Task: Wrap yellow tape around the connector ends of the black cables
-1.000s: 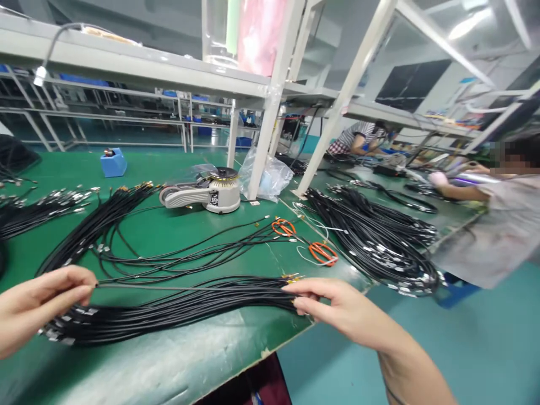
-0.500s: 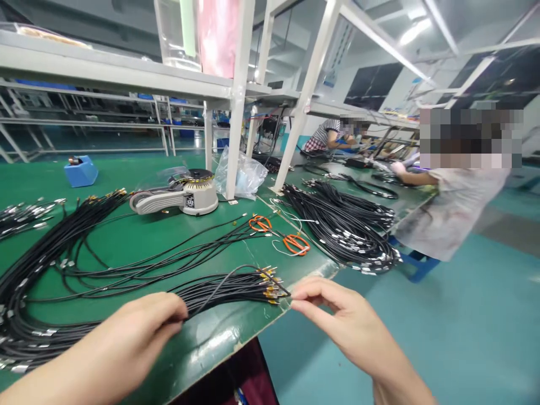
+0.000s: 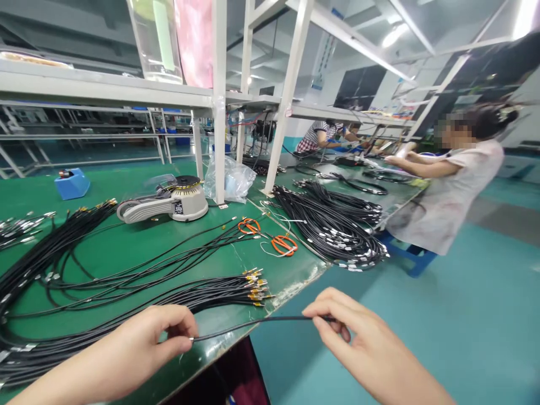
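Note:
A single black cable [image 3: 253,321] stretches between my two hands, over the front edge of the green table [image 3: 219,351]. My left hand [image 3: 164,337] pinches it near a small silvery piece at the fingertips. Beyond the table edge, my right hand [image 3: 346,326] grips the other part with closed fingers; the cable's end there is hidden. Just behind lies a bundle of black cables [image 3: 202,295], their ends tipped with yellow and metal. Loose black cables [image 3: 147,267] run across the table farther back.
Orange-handled scissors [image 3: 284,245] lie near the table seam. Behind stand a grey tape dispenser [image 3: 185,202] and a blue holder [image 3: 72,184]. More cable coils [image 3: 333,225] fill the right side, where a person [image 3: 442,185] sits. White shelf posts [image 3: 219,112] rise from the table.
The view has swung right. My left hand moved right along the bundle, and the cable, looped above it half a second ago, is now drawn out toward me between both hands.

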The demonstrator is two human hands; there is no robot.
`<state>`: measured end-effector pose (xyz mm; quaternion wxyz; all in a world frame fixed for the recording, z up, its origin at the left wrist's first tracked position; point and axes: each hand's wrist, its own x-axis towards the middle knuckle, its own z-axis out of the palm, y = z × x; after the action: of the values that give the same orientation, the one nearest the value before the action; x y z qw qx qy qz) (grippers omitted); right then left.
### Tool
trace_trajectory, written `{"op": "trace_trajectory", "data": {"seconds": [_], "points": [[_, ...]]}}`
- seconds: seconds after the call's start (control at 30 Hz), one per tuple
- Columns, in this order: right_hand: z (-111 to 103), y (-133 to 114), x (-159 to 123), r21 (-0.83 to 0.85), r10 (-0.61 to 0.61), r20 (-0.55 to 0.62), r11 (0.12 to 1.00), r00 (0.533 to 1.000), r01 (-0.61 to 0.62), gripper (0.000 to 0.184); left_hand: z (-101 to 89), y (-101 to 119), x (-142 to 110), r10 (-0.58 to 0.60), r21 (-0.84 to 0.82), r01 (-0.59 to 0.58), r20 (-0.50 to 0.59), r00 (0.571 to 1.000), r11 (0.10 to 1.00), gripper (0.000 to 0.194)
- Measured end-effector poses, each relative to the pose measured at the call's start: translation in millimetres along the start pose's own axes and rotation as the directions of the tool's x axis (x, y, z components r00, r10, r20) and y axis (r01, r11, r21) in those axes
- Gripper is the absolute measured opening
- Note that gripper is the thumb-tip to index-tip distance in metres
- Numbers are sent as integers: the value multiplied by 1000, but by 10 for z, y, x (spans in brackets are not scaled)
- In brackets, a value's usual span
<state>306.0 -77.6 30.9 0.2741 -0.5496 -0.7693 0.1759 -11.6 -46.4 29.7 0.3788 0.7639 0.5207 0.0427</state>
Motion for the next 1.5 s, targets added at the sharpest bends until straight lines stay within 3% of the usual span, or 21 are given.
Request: {"op": "trace_trajectory", "data": {"seconds": [0.2,0.43,0.57,0.7,0.83,1.0,1.13,1.33,1.5], "points": [[22,-1,-13,-17,-51,103,998,993,53,23,118,125,187,62,1,-62,-52,997,998,11],[-153,17,-71,-219,-99,81,969,992,115,24,69,180,254,151,1,-151,32,988,988,19],[90,-152,38,-88,-192,154,975,969,206,33,89,182,245,171,-41,-171,-11,985,984,19],[423,-222,108,184,-148,198,977,969,111,26,111,138,205,113,-85,-120,-78,991,989,18],[585,-167,84,290,-5,151,956,988,-39,17,118,115,175,36,-106,-47,-103,994,993,14],[673,-334,73,303,38,83,951,996,-62,10,219,321,265,158,-83,-163,-65,985,983,11],[578,-342,61,341,40,93,938,995,-69,9,281,498,337,281,-81,-285,-63,958,955,14],[301,-101,-104,137,85,107,986,991,-100,17,325,481,414,253,-51,-259,-99,962,965,12],[314,-179,-110,256,150,49,954,988,-157,8,476,766,545,443,7,-444,-91,892,896,19]]}}
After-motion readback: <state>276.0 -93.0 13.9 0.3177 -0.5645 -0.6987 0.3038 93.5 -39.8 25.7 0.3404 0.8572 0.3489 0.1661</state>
